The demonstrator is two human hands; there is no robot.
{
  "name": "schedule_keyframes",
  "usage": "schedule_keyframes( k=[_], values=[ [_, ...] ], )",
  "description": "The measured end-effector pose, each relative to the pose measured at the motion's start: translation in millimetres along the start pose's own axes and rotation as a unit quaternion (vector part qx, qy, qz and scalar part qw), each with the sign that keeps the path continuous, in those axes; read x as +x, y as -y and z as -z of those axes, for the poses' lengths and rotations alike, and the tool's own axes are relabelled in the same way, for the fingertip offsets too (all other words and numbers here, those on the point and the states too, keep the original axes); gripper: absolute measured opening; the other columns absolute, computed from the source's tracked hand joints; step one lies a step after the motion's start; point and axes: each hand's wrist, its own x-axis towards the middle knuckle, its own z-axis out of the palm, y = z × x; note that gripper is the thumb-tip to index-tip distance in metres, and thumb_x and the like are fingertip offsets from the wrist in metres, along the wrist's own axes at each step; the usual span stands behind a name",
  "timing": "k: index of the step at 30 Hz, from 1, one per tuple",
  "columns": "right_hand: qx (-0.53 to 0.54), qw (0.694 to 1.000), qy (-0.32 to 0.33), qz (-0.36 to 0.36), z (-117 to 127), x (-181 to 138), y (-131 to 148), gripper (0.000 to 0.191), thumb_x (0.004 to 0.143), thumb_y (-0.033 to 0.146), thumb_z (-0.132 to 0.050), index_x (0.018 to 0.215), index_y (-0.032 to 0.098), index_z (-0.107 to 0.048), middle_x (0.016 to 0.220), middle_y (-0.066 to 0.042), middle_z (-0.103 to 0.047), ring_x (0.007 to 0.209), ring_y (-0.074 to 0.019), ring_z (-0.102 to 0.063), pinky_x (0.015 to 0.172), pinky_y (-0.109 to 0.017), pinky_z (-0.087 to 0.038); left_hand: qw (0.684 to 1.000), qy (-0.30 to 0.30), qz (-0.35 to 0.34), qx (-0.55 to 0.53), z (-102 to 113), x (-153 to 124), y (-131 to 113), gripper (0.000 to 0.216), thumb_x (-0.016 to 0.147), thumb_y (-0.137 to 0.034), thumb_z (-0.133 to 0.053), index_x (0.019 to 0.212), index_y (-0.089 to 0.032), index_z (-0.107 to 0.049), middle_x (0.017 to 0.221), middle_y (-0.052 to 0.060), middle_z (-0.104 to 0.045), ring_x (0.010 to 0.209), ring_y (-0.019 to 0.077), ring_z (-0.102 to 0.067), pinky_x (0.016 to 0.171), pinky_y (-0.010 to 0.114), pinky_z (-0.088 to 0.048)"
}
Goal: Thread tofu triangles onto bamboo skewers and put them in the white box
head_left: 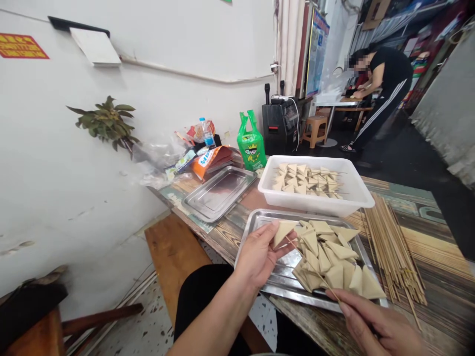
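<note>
My left hand (pixel 260 254) pinches a folded beige tofu-skin triangle (pixel 284 232) above the left part of a metal tray (pixel 274 282). In my right hand (pixel 371 316) is the lower end of a thin wooden skewer (pixel 331 288), held between thumb and fingers at the tray's front edge. The skewer slants up and left across the tray, its far end at the triangle in my left hand; whether it has pierced it I cannot tell. A heap of similar triangles (pixel 334 257) fills the tray's right side.
A white plastic tub (pixel 315 200) behind the tray holds skewered triangles. Loose skewers (pixel 395 252) lie at right. Another metal tray (pixel 222 193), a green bag (pixel 252 148) and a water bottle (pixel 208 134) stand farther back. A person (pixel 389 74) bends over a distant table.
</note>
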Motion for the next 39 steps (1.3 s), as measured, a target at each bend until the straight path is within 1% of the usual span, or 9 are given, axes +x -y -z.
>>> schedule_keyframes(
  k=[6, 14, 20, 26, 29, 31, 33, 36, 39],
  values=[
    [-0.016, 0.999, -0.015, 0.034, 1, 6, 6, 0.025, 0.08, 0.014, -0.048, 0.102, 0.019, -0.059, 0.081, -0.004, -0.073, 0.067, -0.0111, -0.068, 0.059, -0.013, -0.052, 1.0, 0.003, 0.007, 0.002, 4, 0, 5, 0.016, 0.073, -0.024, -0.063, 0.08, -0.01, -0.062, 0.08, 0.008, -0.067, 0.082, 0.0209, -0.064, 0.083, 0.042, -0.049],
    [0.024, 1.0, 0.007, -0.01, -1, 2, 6, 0.025, 0.082, 0.015, -0.048, 0.104, 0.02, -0.057, 0.08, -0.002, -0.071, 0.066, -0.0107, -0.067, 0.059, -0.014, -0.051, 0.998, 0.032, 0.043, 0.015, 1, -5, 21, 0.022, 0.074, -0.026, -0.063, 0.087, -0.009, -0.063, 0.092, 0.012, -0.065, 0.088, 0.0229, -0.062, 0.085, 0.042, -0.047],
    [0.061, 0.995, 0.04, -0.073, 0, 2, 7, 0.02, 0.085, 0.019, -0.044, 0.101, 0.022, -0.055, 0.053, 0.006, -0.057, 0.043, -0.0091, -0.054, 0.044, -0.017, -0.043, 0.993, 0.091, 0.072, 0.032, -11, -24, 46, 0.022, 0.076, -0.026, -0.06, 0.087, -0.008, -0.065, 0.089, 0.011, -0.065, 0.084, 0.0194, -0.061, 0.085, 0.036, -0.045],
    [0.051, 0.99, 0.041, -0.124, 0, -1, 3, 0.023, 0.087, 0.026, -0.041, 0.067, 0.021, -0.052, 0.048, 0.006, -0.048, 0.041, -0.0083, -0.046, 0.041, -0.017, -0.037, 0.98, 0.149, 0.079, 0.106, -29, -38, 58, 0.032, 0.076, -0.035, -0.058, 0.09, -0.007, -0.067, 0.08, 0.011, -0.065, 0.074, 0.0176, -0.059, 0.076, 0.035, -0.046],
    [0.039, 0.985, 0.013, -0.169, 8, 1, 1, 0.029, 0.086, 0.031, -0.043, 0.059, 0.021, -0.048, 0.047, 0.005, -0.047, 0.041, -0.0084, -0.045, 0.042, -0.018, -0.036, 0.969, 0.113, -0.001, 0.217, -32, -23, 46, 0.039, 0.074, -0.043, -0.056, 0.096, -0.011, -0.066, 0.084, 0.009, -0.064, 0.078, 0.0181, -0.057, 0.078, 0.036, -0.043],
    [0.027, 0.98, -0.02, -0.199, 17, 6, 1, 0.032, 0.086, 0.033, -0.043, 0.056, 0.021, -0.047, 0.045, 0.005, -0.046, 0.041, -0.0084, -0.045, 0.042, -0.019, -0.035, 0.92, 0.045, -0.129, 0.368, -27, -4, 37, 0.039, 0.072, -0.044, -0.058, 0.099, -0.016, -0.065, 0.09, 0.009, -0.062, 0.087, 0.0203, -0.054, 0.083, 0.037, -0.039],
    [0.016, 0.978, -0.045, -0.205, 25, 11, 3, 0.034, 0.086, 0.035, -0.043, 0.055, 0.021, -0.046, 0.044, 0.005, -0.046, 0.04, -0.0081, -0.044, 0.042, -0.018, -0.035, 0.817, -0.01, -0.228, 0.529, -20, 16, 31, 0.038, 0.066, -0.044, -0.064, 0.094, -0.019, -0.066, 0.095, 0.009, -0.059, 0.096, 0.0251, -0.049, 0.089, 0.04, -0.033],
    [0.014, 0.979, -0.056, -0.195, 33, 17, 5, 0.035, 0.086, 0.035, -0.042, 0.054, 0.021, -0.048, 0.044, 0.005, -0.046, 0.039, -0.0077, -0.044, 0.041, -0.018, -0.036, 0.69, -0.02, -0.275, 0.669, -9, 36, 33, 0.031, 0.065, -0.045, -0.064, 0.078, -0.017, -0.068, 0.088, 0.012, -0.057, 0.097, 0.0304, -0.047, 0.091, 0.044, -0.027],
    [0.028, 0.977, -0.053, -0.206, 31, 18, 4, 0.035, 0.086, 0.035, -0.042, 0.055, 0.021, -0.048, 0.044, 0.005, -0.046, 0.039, -0.0079, -0.044, 0.04, -0.018, -0.036, 0.67, 0.011, -0.26, 0.695, -6, 43, 42, 0.025, 0.066, -0.041, -0.063, 0.074, -0.017, -0.067, 0.086, 0.011, -0.056, 0.092, 0.0284, -0.048, 0.088, 0.041, -0.029]
  ],
)
